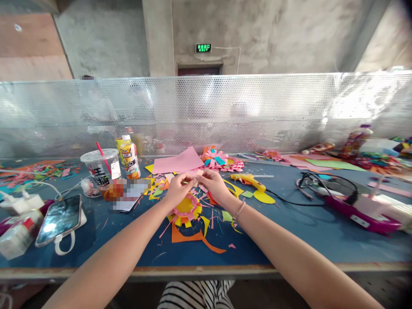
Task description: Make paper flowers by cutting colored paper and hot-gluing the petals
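Left hand [178, 188]: fingers pinched on one end of a small pink paper strip [197, 175], raised just above the table [289, 231].
Right hand [215, 183]: fingers pinched on the other end of the same strip; a bead bracelet sits on the wrist.
Strip position: between the two sets of fingertips, over and slightly behind the paper flower [187, 209].
Paper flower: one, round, yellow centre, pink fringed ring, yellow petals; it lies flat on the table just under the left hand.
Scraps: orange curved offcuts [189, 237] lie near the flower, with many thin pink, yellow and green slivers around; too many to count.
Pink sheet [178, 163]: one, flat and smooth, behind the hands.
Glue gun [248, 180]: one, yellow plastic, right of the hands, lying on its side.
Phone [59, 219]: one, glossy screen up, far left.
Plastic cup [100, 166]: one, clear, red straw.
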The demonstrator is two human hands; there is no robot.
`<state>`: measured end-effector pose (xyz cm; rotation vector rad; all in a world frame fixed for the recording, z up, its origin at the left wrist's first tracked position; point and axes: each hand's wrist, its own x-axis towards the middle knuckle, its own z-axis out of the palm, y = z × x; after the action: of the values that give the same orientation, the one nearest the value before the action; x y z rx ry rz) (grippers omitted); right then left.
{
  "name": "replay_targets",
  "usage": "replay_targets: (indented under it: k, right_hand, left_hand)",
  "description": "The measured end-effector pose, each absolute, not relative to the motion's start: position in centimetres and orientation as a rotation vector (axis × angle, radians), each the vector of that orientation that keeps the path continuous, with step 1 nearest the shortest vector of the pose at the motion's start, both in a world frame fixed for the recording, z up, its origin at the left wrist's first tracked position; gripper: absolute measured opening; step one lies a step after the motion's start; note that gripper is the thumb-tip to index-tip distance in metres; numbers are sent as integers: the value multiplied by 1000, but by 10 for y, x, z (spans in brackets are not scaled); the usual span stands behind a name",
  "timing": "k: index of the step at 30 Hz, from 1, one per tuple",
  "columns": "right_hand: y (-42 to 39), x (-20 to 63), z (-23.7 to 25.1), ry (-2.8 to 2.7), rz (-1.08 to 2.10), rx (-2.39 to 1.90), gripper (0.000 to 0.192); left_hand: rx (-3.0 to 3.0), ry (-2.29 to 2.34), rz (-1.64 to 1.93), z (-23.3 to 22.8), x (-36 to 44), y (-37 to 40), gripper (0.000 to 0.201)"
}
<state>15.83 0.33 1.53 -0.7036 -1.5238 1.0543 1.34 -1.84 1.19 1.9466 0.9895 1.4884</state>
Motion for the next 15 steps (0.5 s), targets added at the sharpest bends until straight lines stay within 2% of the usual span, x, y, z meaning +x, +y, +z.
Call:
replay_targets:
  k: [15]
  right_hand:
    - [-1, 160, 18, -1383, 1204, -631, 24]
  left_hand:
    - [1948, 1035, 1421, 9, 13, -17, 22]
